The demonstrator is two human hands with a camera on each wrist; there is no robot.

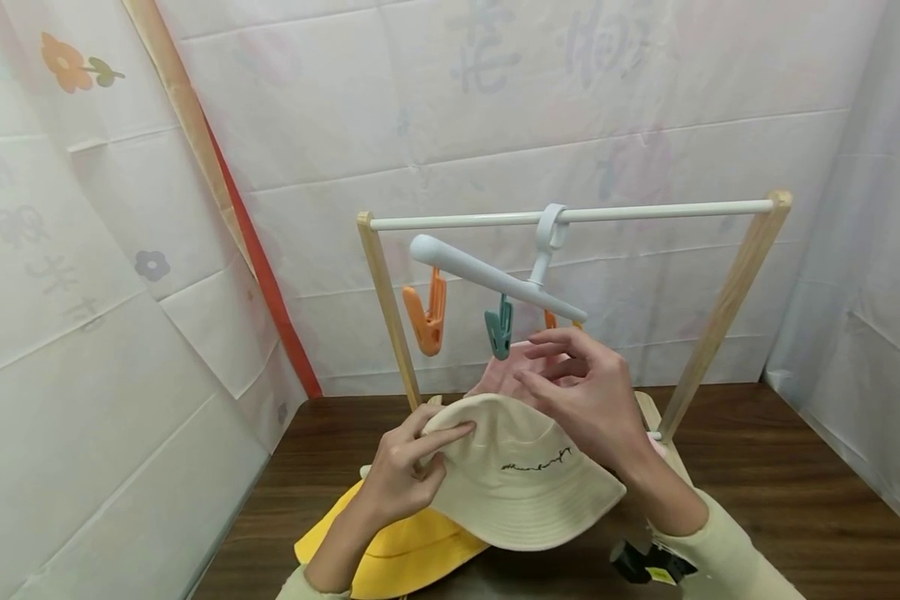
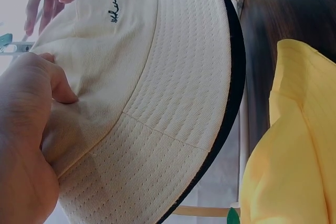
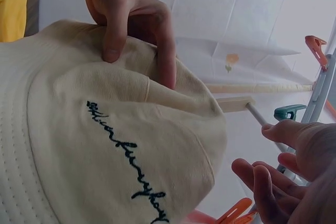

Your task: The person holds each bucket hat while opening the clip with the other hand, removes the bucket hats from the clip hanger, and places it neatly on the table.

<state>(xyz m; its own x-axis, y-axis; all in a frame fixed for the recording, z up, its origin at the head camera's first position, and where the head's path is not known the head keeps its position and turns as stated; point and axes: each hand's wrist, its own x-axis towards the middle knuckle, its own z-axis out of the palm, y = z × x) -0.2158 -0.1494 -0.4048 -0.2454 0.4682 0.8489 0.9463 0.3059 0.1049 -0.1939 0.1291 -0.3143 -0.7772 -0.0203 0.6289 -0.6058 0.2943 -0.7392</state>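
A cream bucket hat (image 1: 525, 500) with dark script stitched on its crown is gripped at the left of the crown by my left hand (image 1: 401, 467). In the right wrist view its thumb and fingers pinch the cloth. My right hand (image 1: 588, 400) is raised over the hat's right side, fingers loosely bent and holding nothing, near the teal clip (image 1: 499, 329). That clip hangs from a pale blue hanger (image 1: 480, 271), with an orange clip (image 1: 429, 317) left of it. Behind my right hand a pink hat (image 1: 497, 379) is partly hidden, with more orange clips above it.
A yellow hat (image 1: 427, 554) lies on the dark wooden table (image 1: 802, 500), under my left arm. The hanger hooks onto the white rail (image 1: 660, 212) of a stand with wooden posts (image 1: 727, 308). White printed sheets (image 1: 330, 108) enclose the back and sides.
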